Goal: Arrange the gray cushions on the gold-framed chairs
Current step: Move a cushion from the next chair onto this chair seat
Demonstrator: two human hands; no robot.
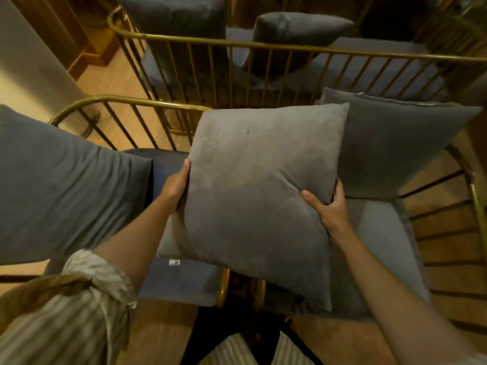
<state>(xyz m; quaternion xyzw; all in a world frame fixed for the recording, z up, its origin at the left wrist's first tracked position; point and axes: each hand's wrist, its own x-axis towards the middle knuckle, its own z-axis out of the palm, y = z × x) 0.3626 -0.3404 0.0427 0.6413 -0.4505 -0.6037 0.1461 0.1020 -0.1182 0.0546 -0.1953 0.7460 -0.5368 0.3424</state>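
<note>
Held cushion point(261, 196): square, gray, kinda velvety looking, with a tiny dark speck near the top middle. It's up in the air, tilted, over the gap between the two near chairs. There's a deep dimple where the right thumb digs in, and creases run out from it.

Left hand point(176, 186): gripping the cushion's left edge, thumb tip showing on the front, the other fingers hidden behind the fabric. Striped sleeve point(102, 272) is rolled up past the forearm.

Right hand point(329, 206): clamped on the right edge lower down, thumb pressed into the front, fingers curled round the back.

Right chair cushion point(400, 143): darker gray, propped upright at the back of the near right chair, seam along its top edge. The held cushion overlaps its left corner in this view, can't tell if they actually touch.

Left cushion point(60, 185): big gray one filling the left side, close to the camera, wrinkled toward its right end.

Right seat pad point(379, 233): lighter gray and bare, so there's open room just under and right of the held cushion.

Left seat pad point(181, 283): bluish gray, small white tag on it near the held cushion's bottom left corner.

Gold rails point(131, 100): the near left chair's curved back sits right behind the held cushion's top left corner.

Far chair point(290, 50): gold bars across the back, another gray cushion point(297, 29) lying on its seat.

Floor point(160, 335): wood.
</note>
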